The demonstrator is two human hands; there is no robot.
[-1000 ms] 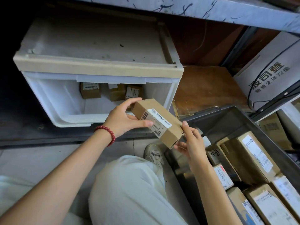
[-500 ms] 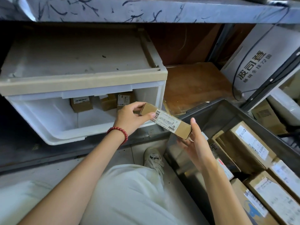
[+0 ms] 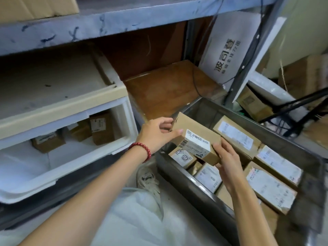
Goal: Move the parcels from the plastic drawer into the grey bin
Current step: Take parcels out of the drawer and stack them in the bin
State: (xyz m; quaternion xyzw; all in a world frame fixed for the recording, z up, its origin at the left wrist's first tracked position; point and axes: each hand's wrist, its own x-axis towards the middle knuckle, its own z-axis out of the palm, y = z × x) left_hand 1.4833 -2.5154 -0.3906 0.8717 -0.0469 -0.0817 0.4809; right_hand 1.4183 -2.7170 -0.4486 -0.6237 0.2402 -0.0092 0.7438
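Small brown cardboard parcel with a white barcode label [image 3: 195, 139] is held between both grips, over the near-left corner of the grey rectangular bin [image 3: 188, 187]. Left grip [image 3: 156, 134]: thumb on the top face, fingers curled round the far-left end. Right grip [image 3: 227, 160]: fingers closed on the near-right corner. Below and right of the grips, labelled brown boxes [image 3: 237, 134] fill the bin. Left of the left grip, the open white plastic drawer [image 3: 62, 167] holds three brown cartons [image 3: 102, 129] at its back.

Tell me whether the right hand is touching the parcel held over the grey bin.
Touching. The head view shows the right hand gripping the parcel at its near end, fingers against the cardboard.
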